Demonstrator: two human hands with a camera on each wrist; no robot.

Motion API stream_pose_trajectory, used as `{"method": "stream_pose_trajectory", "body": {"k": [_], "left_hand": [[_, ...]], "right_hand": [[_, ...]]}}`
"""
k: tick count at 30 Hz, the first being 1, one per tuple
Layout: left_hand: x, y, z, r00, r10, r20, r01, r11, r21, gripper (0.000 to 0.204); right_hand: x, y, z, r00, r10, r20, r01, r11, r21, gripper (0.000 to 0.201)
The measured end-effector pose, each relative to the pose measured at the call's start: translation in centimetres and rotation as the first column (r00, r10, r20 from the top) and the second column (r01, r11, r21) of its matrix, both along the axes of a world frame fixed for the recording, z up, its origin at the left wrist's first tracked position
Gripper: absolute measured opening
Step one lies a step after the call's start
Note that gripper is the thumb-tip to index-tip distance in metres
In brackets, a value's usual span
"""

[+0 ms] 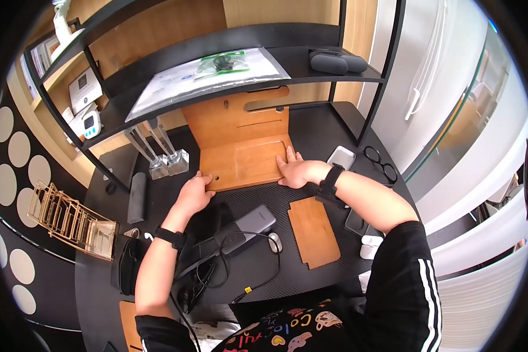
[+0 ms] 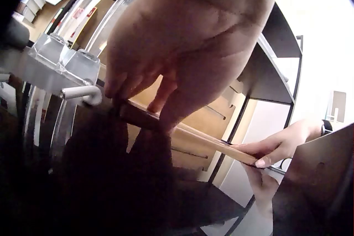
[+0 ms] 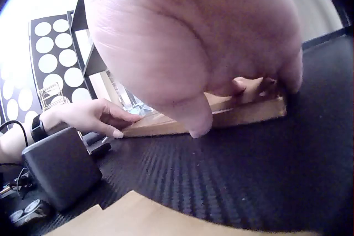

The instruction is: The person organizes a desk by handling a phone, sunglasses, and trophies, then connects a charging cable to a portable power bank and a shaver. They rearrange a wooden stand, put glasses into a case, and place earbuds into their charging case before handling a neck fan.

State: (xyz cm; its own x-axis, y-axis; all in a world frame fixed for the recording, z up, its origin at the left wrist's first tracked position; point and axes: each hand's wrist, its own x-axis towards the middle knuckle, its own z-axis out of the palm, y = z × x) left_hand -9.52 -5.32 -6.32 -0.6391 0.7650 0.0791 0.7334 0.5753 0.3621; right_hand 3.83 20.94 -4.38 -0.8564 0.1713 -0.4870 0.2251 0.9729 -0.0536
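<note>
Left hand point(image 1: 195, 195) and right hand point(image 1: 296, 171) grip wooden stand point(image 1: 218, 159) near its front corners. Likely stiff, moderately light; edges give surer hold than smooth face.

Two bare hands grip the near corners of a wooden stand point(image 1: 217, 161), one at each side.
The left hand point(image 1: 195, 192) is at the stand's near left corner, thumb and fingers bent around its edge, with the left forearm point(image 1: 158, 264) rising toward it from below. The right hand point(image 1: 296, 171) holds the near right corner, thumb at the stand's front edge, fingers spread over its right side; the right forearm point(image 1: 375, 196) slants in from the right. Dark bands circle both wrists; short black sleeves point(image 1: 402, 281) cover the upper arms.
</note>
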Motion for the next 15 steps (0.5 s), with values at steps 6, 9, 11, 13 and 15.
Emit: {"method": "stream_pose_trajectory", "body": {"k": [6, 9, 11, 13, 15], "left_hand": [[-1.8, -1.1, 1.1, 0.943, -0.135, 0.303, 0.146, 0.989, -0.014, 0.065], [0.3, -3.5, 4.5, 0.977, -0.045, 0.209, 0.02, 0.993, 0.12, 0.065], [2.7, -5.9, 8.0, 0.969, -0.091, 0.231, 0.053, 0.985, 0.164, 0.063], [5.5, -8.7, 11.3, 0.895, -0.14, 0.423, 0.048, 0.974, 0.222, 0.061], [6.8, -11.8, 12.6, 0.937, -0.134, 0.322, 0.109, 0.989, 0.096, 0.062]], "right_hand": [[0.6, 1.0, 0.8, 0.999, -0.022, -0.023, 0.02, 0.993, -0.118, 0.085], [1.1, 2.8, 0.4, 0.942, -0.054, -0.333, -0.06, 0.944, -0.323, 0.077], [2.6, 2.1, 2.2, 0.899, -0.073, -0.432, -0.11, 0.916, -0.385, 0.074], [4.8, 0.7, 4.7, 0.842, -0.11, -0.528, -0.166, 0.878, -0.448, 0.071], [7.1, -1.1, 6.8, 0.76, -0.097, -0.643, -0.283, 0.841, -0.462, 0.07]]}}
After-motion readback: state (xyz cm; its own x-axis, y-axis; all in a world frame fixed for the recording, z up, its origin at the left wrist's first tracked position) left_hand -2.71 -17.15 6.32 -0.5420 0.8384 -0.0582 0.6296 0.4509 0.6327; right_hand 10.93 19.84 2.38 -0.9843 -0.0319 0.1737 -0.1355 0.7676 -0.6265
